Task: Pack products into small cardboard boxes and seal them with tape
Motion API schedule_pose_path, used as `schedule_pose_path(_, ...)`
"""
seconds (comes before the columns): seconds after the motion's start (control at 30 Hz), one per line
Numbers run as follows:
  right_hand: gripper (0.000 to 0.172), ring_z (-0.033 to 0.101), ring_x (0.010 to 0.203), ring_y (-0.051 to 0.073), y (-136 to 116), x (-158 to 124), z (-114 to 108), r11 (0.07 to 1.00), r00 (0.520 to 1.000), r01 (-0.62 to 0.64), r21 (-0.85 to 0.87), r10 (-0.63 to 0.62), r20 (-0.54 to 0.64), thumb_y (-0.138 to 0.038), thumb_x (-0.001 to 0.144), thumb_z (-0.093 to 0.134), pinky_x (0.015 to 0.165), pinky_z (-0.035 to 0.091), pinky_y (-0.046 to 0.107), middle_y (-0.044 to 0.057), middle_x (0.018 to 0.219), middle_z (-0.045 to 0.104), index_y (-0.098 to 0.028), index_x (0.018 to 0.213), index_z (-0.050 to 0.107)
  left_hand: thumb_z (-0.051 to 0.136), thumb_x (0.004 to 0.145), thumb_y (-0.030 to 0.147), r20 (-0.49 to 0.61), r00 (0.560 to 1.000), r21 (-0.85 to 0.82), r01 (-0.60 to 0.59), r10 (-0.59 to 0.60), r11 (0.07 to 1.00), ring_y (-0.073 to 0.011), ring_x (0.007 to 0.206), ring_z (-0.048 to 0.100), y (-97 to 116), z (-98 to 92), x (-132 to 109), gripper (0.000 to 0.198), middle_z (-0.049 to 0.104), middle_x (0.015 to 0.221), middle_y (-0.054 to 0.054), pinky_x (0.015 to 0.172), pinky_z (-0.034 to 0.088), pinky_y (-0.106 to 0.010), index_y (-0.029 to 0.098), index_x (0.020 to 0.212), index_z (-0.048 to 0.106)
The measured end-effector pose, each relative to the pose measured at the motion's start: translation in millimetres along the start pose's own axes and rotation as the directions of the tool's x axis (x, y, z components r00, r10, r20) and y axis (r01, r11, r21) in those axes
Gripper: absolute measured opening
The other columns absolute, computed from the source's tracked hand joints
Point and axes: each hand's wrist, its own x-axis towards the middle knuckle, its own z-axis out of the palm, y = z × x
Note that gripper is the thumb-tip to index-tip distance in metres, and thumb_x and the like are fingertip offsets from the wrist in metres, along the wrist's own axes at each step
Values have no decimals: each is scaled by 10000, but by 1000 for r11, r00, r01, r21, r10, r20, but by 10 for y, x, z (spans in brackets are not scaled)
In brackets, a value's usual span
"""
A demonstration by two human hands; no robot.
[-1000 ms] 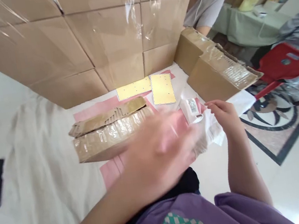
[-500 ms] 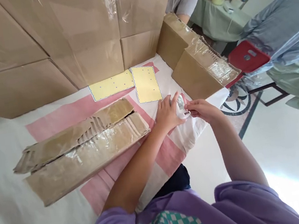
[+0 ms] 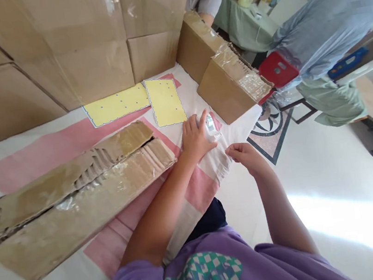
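Observation:
My left hand (image 3: 196,139) lies over a small, whitish, partly see-through tape dispenser (image 3: 212,127) on the cloth near the table edge. Its fingers wrap round the dispenser's left side. Closed in a pinch, my right hand (image 3: 243,156) is just right of and below the dispenser, apart from it; whatever it pinches is too small or clear to make out. Beyond my left hand lie two yellow paper pieces with wavy edges and small dots: an upright one (image 3: 166,102) overlaps the end of a long one (image 3: 118,104).
A long torn cardboard piece (image 3: 87,201) lies on the left of the pink-and-white cloth (image 3: 34,151). Large cardboard boxes (image 3: 92,70) wall the back, and a stepped cardboard box (image 3: 224,87) borders the right. Beyond stand a red chair (image 3: 277,69) and a person in blue-grey clothing (image 3: 320,31).
My right hand has drawn away from the tape dispenser, down toward me, still pinched. My left hand stays on the dispenser. The camera view has turned to the right.

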Motion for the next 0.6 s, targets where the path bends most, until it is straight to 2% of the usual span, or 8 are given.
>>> schedule_pose_path(0.07,433,304,578,98,-74,-105,-18,995,996,79,68,-76,-48,-533,716,763,578,240,286,-61,565,368,-212,592,499,838,750,355,-55,998,-50,-12,9,999,-423,1551,323,80,-97,2,1026,359,1649,-251,1258,258,-578,154,1626,344)
schedule_pose_path(0.13,394,312,590,101,-145,-199,-33,982,985,148,115,-136,-105,-529,748,755,586,231,290,-55,595,394,-201,655,557,728,870,368,-112,992,-157,-74,56,985,-364,1491,419,187,-255,4,720,483,1580,-205,1226,324,-533,170,1520,490)
schedule_pose_path(0.2,365,314,600,105,-194,-281,-32,968,969,209,140,-185,-164,-523,770,749,585,221,290,-51,614,409,-188,720,613,610,969,381,-48,982,-309,-186,180,933,-283,1269,609,301,-442,-2,379,680,1335,-140,1120,440,-431,177,1285,657)
schedule_pose_path(0.23,364,309,600,106,-212,-318,-26,960,959,240,145,-211,-191,-526,778,748,582,215,290,-52,615,406,-183,744,632,585,992,396,24,964,-379,-236,264,895,-252,1144,662,351,-532,-10,298,731,1199,-106,1049,480,-388,181,1163,700)
schedule_pose_path(0.33,398,280,586,104,-259,-419,-1,933,932,326,153,-290,-217,-561,780,770,569,197,291,-65,594,368,-182,770,650,621,995,440,187,878,-483,-309,441,819,-211,945,693,457,-733,-56,272,747,966,-45,890,509,-320,191,954,726)
schedule_pose_path(0.43,419,273,580,101,-292,-512,11,905,909,394,157,-360,-209,-580,777,800,563,201,290,-71,590,351,-191,758,647,623,1010,409,204,873,-463,-312,442,830,-196,873,676,547,-874,-127,254,731,896,-23,800,492,-302,198,902,714)
schedule_pose_path(0.5,412,307,584,102,-296,-550,10,882,901,427,200,-397,-174,-572,783,806,565,223,288,-60,601,392,-192,732,654,599,1026,365,212,865,-390,-352,455,851,-194,830,654,653,-1023,-196,246,714,858,-18,759,475,-308,203,872,702)
schedule_pose_path(0.6,354,425,618,115,-302,-507,25,819,891,454,351,-430,-147,-535,807,788,595,312,284,-31,655,526,-197,763,693,563,1047,308,101,859,-220,-472,501,854,-199,813,630,869,-1410,-373,252,684,813,-14,771,471,-336,213,838,669)
